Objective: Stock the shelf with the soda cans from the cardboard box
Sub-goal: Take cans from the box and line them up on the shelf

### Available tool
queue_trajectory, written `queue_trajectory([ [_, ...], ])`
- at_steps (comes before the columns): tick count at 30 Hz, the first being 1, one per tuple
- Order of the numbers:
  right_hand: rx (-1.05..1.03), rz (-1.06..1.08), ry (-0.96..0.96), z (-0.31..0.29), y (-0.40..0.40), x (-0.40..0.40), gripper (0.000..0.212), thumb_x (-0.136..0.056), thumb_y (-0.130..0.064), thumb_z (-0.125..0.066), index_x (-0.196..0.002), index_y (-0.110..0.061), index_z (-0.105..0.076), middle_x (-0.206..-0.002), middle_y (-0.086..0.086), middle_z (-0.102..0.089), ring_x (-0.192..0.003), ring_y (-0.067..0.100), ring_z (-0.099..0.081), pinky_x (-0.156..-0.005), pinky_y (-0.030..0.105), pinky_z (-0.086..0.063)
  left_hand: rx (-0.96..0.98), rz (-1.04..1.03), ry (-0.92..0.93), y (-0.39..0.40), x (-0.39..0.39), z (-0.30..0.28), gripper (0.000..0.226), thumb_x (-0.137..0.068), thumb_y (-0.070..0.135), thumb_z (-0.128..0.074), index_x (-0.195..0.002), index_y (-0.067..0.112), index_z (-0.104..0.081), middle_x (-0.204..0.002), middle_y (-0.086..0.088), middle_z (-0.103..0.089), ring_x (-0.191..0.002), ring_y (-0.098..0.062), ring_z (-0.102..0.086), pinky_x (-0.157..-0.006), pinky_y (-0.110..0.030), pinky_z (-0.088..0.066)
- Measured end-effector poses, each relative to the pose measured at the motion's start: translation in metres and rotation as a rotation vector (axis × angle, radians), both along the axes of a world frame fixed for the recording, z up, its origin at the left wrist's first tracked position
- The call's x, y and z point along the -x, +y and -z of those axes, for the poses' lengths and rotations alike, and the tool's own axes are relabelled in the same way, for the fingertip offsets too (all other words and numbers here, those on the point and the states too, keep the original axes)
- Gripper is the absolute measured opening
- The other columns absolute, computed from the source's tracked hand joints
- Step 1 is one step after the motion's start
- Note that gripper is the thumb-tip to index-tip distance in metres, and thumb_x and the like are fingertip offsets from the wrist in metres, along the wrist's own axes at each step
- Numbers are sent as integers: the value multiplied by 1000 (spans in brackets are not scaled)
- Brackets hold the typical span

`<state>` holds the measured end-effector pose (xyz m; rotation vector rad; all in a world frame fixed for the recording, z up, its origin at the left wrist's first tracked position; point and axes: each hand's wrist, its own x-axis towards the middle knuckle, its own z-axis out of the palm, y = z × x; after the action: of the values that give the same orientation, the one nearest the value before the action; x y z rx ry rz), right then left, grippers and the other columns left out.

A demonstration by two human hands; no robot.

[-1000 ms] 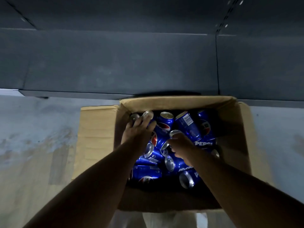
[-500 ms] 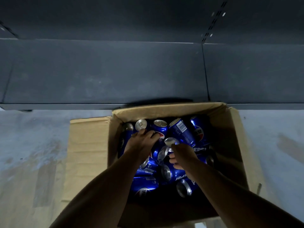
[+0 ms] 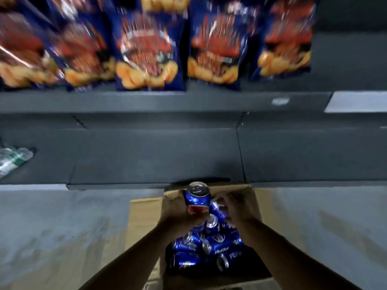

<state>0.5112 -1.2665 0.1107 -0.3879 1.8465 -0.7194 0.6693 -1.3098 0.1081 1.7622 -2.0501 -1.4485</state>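
An open cardboard box (image 3: 144, 214) stands on the floor below a dark grey shelf (image 3: 159, 155). Several blue soda cans (image 3: 217, 245) lie jumbled inside it. My left hand (image 3: 176, 212) grips one blue can (image 3: 197, 197) upright, lifted above the box's far rim. My right hand (image 3: 236, 208) curls round a second blue can (image 3: 217, 209) just to the right of the first, partly hiding it.
Blue and orange snack bags (image 3: 146, 49) fill the upper shelf, blurred by motion. A pack of clear bottles (image 3: 12, 160) lies at the shelf's left end. Grey concrete floor (image 3: 52, 227) spreads on both sides of the box.
Both hands were reaching among the cans; now each has lifted a can towards the box's far edge. The view has tilted up, bringing the snack shelf into sight.
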Motion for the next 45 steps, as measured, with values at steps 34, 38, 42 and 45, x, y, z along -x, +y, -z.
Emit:
queue_trajectory([
  [34,838,-683,-311,-572,-151,-100,52,-76,-15,-77,-121,-23,-51,-113,4,-69,-108,18,-65,-100,43,-48,838,-199,120,-130,-90,-568,81,-71,84,-12,-101,23,-56,-97,2,-66,-90,-20,-62,-85,-39,-48],
  [38,819,-716,-258,-577,-211,-138,59,-76,-1,-74,-126,-14,-45,-118,13,-65,-108,25,-64,-95,41,-52,745,-148,199,-180,-134,-579,80,-69,87,-18,-107,29,-55,-98,8,-67,-90,-13,-64,-86,-38,-52],
  [42,801,-704,-154,-574,-269,-178,64,-74,8,-72,-126,-16,-43,-116,10,-64,-107,22,-63,-94,37,-52,679,-104,225,-227,-179,-586,57,-78,76,-36,-109,33,-55,-104,8,-67,-97,-9,-64,-90,-32,-50],
  [45,837,-648,-126,-569,-310,-212,66,-70,8,-74,-124,-15,-47,-114,8,-66,-104,20,-65,-89,32,-53,633,-135,290,-261,-211,-586,31,-89,60,-48,-105,36,-59,-104,8,-69,-97,-9,-65,-93,-35,-51],
])
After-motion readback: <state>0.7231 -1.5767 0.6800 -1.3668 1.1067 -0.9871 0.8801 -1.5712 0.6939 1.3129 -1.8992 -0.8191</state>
